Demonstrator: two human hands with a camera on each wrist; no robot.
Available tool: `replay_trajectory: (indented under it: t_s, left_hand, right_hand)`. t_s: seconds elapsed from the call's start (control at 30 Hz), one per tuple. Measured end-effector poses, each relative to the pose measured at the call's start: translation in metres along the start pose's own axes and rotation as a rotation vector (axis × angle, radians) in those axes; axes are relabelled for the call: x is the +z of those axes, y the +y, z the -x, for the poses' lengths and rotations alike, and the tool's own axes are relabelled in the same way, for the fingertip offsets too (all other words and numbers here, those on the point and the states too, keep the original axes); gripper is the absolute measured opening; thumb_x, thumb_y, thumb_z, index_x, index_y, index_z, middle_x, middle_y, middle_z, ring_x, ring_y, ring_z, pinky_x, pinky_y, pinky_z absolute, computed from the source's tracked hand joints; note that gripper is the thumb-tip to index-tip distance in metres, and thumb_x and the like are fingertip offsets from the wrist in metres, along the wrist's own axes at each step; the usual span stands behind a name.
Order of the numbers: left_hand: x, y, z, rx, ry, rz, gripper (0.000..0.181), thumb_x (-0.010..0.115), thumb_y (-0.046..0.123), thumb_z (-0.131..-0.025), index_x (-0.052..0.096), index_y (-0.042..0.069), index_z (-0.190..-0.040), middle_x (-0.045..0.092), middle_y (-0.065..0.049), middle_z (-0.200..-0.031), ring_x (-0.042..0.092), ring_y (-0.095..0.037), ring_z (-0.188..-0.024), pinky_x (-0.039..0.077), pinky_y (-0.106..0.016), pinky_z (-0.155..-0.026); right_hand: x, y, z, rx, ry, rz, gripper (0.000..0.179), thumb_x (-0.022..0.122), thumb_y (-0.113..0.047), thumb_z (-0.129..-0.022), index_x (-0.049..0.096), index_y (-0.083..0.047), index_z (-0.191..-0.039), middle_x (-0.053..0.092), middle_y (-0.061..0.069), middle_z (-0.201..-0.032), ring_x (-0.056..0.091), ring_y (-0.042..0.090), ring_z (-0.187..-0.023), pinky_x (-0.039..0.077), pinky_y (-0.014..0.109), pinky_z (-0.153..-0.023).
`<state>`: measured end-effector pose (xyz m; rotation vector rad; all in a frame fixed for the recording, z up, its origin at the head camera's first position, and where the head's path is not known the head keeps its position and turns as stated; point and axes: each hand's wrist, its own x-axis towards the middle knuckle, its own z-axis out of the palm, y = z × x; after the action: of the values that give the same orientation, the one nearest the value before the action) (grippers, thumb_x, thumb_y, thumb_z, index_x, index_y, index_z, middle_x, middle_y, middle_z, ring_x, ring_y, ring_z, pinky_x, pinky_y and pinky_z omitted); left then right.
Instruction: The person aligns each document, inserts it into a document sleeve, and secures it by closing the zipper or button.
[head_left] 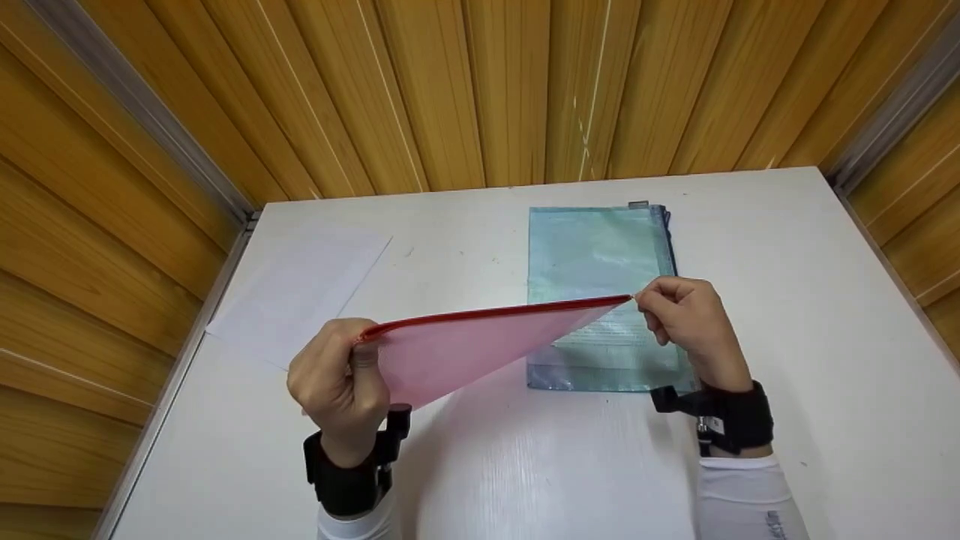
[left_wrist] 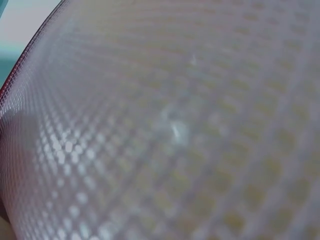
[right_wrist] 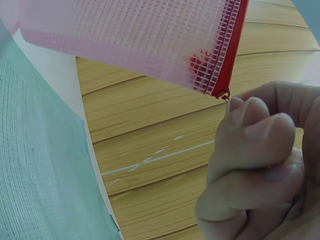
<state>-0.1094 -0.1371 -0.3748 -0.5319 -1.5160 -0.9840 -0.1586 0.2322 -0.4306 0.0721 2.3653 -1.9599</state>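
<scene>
A pink mesh zipper pouch [head_left: 465, 352] with a red zipper edge hangs stretched between both hands above the table. My left hand [head_left: 337, 375] grips its left corner, thumb against the mesh. At the zipper's other end, my right hand [head_left: 686, 315] pinches the small zipper pull [right_wrist: 225, 95] between thumb and forefinger, other fingers curled. The zipper looks closed along its length in the head view. Close mesh [left_wrist: 165, 125] fills the left wrist view and hides the left hand's fingers there. Behind the pouch a green mesh zipper pouch [head_left: 592, 255] lies flat, partly covered in the head view.
A white sheet of paper [head_left: 300, 285] lies at the table's left. The white table [head_left: 555, 457] meets wood-patterned panels [head_left: 510, 90] at the back, with more panels along both sides.
</scene>
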Motion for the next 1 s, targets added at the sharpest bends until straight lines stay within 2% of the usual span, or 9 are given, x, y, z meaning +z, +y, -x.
replay_trajectory:
  t_s: [0.23,0.37,0.53,0.67,0.77,0.87,0.93,1.0]
  left_hand:
    - [0.001,0.003,-0.002,-0.059,-0.021,-0.049,0.048,0.07,0.028,-0.109,0.066,-0.004,-0.073,0.061,-0.014,-0.065,0.052,-0.019,-0.057,0.045,-0.022,-0.058]
    - [0.0,0.005,-0.002,-0.079,-0.018,-0.084,0.047,0.07,0.028,-0.109,0.067,-0.004,-0.074,0.063,-0.015,-0.067,0.054,-0.019,-0.059,0.048,-0.019,-0.062]
    - [0.002,0.007,-0.002,-0.053,-0.02,-0.068,0.045,0.07,0.025,-0.109,0.067,-0.003,-0.074,0.063,-0.015,-0.067,0.055,-0.021,-0.059,0.049,-0.019,-0.062]
    - [0.004,0.008,-0.002,-0.005,-0.029,-0.029,0.042,0.07,0.022,-0.109,0.067,-0.004,-0.076,0.063,-0.014,-0.068,0.055,-0.021,-0.059,0.05,-0.023,-0.059]
    - [0.004,0.008,-0.002,0.031,-0.039,0.001,0.039,0.07,0.019,-0.109,0.068,-0.005,-0.079,0.063,-0.015,-0.068,0.055,-0.022,-0.059,0.051,-0.026,-0.057]
    - [0.004,0.009,-0.002,0.063,-0.047,0.024,0.036,0.071,0.018,-0.108,0.069,-0.007,-0.082,0.063,-0.016,-0.069,0.056,-0.023,-0.059,0.054,-0.028,-0.056]
    - [0.004,0.01,-0.002,0.082,-0.061,0.029,0.035,0.071,0.018,-0.108,0.07,-0.007,-0.083,0.064,-0.016,-0.069,0.058,-0.023,-0.059,0.056,-0.028,-0.056]
    - [0.006,0.011,-0.002,0.103,-0.08,0.036,0.035,0.071,0.018,-0.108,0.071,-0.006,-0.083,0.065,-0.015,-0.069,0.058,-0.023,-0.059,0.058,-0.029,-0.056]
  right_hand:
    - [0.005,0.0,-0.002,-0.01,0.004,0.049,0.028,0.062,-0.008,-0.107,0.068,-0.009,-0.08,0.054,-0.006,-0.061,0.051,0.008,-0.052,0.045,0.022,-0.051]
    - [0.009,-0.001,-0.003,0.0,-0.026,0.079,0.025,0.061,-0.012,-0.11,0.068,-0.006,-0.087,0.057,-0.005,-0.065,0.054,0.009,-0.054,0.046,0.023,-0.052]
    - [0.012,-0.003,-0.002,0.002,-0.049,0.092,0.02,0.062,-0.013,-0.112,0.068,-0.003,-0.096,0.061,-0.003,-0.07,0.055,0.01,-0.055,0.048,0.023,-0.054]
    - [0.013,-0.006,0.0,-0.024,0.001,0.134,0.014,0.064,-0.01,-0.11,0.069,0.002,-0.104,0.064,-0.003,-0.075,0.057,0.01,-0.055,0.048,0.022,-0.054]
    - [0.016,-0.011,0.005,-0.089,0.085,0.2,0.01,0.067,-0.006,-0.106,0.07,0.004,-0.109,0.066,-0.001,-0.083,0.059,0.008,-0.058,0.048,0.021,-0.056]
    - [0.02,-0.016,0.012,-0.222,0.131,0.291,0.014,0.073,-0.001,-0.1,0.072,0.003,-0.113,0.071,0.007,-0.096,0.063,0.007,-0.073,0.049,0.017,-0.067]
    - [0.023,-0.019,0.017,-0.335,0.106,0.359,0.024,0.079,0.002,-0.095,0.073,0.0,-0.118,0.074,0.011,-0.109,0.067,0.012,-0.088,0.051,0.019,-0.078]
    - [0.028,-0.022,0.022,-0.453,0.046,0.413,0.033,0.084,0.001,-0.091,0.075,-0.002,-0.122,0.075,0.012,-0.119,0.068,0.02,-0.103,0.052,0.024,-0.089]
